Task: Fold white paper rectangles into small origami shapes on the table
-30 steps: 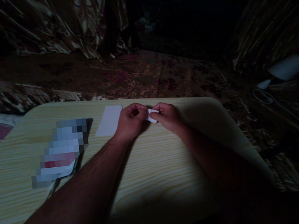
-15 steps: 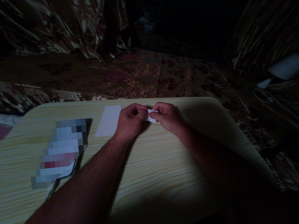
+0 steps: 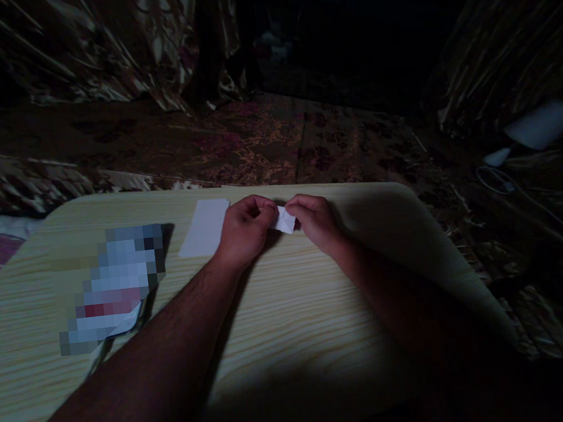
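Note:
A small piece of folded white paper (image 3: 284, 220) is held between my two hands, above the far middle of the table. My left hand (image 3: 248, 231) pinches its left end between thumb and fingers. At its upper right corner, my right hand (image 3: 313, 218) has thumb and forefinger closed on the edge. Crease lines show on the paper's face. Just left of my left hand lies a flat white sheet or stack of paper (image 3: 203, 227), partly covered by that hand.
The pale wood-grain table (image 3: 284, 331) has rounded far corners. On its left lies a blurred-out, phone-like object (image 3: 117, 275) with a cable. Patterned fabric seating (image 3: 254, 140) borders the far edge. A white device (image 3: 544, 126) with a cord sits at the right.
My right thumb and fingers have shifted up to the paper's upper right corner, so more of its creased face shows. My left hand has stayed in place.

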Tool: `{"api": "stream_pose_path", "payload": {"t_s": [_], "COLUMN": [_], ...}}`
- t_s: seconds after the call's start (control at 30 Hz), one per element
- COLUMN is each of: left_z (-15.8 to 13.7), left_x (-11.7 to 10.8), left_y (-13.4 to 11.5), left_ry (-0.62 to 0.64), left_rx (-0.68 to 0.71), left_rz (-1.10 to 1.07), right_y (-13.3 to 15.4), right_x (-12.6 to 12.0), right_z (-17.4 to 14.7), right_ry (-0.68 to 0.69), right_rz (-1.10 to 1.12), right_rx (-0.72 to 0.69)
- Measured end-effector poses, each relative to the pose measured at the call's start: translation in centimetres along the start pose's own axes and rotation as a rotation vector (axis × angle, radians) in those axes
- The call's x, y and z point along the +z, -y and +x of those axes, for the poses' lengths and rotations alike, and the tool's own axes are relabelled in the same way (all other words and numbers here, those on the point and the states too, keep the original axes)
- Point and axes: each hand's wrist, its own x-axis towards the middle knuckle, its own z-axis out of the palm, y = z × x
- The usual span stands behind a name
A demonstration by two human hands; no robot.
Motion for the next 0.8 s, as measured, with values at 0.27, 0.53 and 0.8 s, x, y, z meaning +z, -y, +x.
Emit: {"api": "stream_pose_path", "payload": {"t_s": [0.27,0.53,0.8], "left_z": [0.2,0.2,0.3], "left_x": [-0.2,-0.1,-0.1], "left_y": [0.4,0.2,0.3], "left_ry": [-0.031,-0.027,-0.072], "left_rx": [0.006,0.004,0.011], "left_rz": [0.012,0.016,-0.011], "right_y": [-0.6,-1.1,-1.0], "right_x": [0.3,0.4,0.4], "right_z": [0.1,0.4,0.3], "right_ry": [0.056,0.015,0.070], "right_rz": [-0.049,-0.084,0.004], "right_rx": [0.025,0.013,0.044]}}
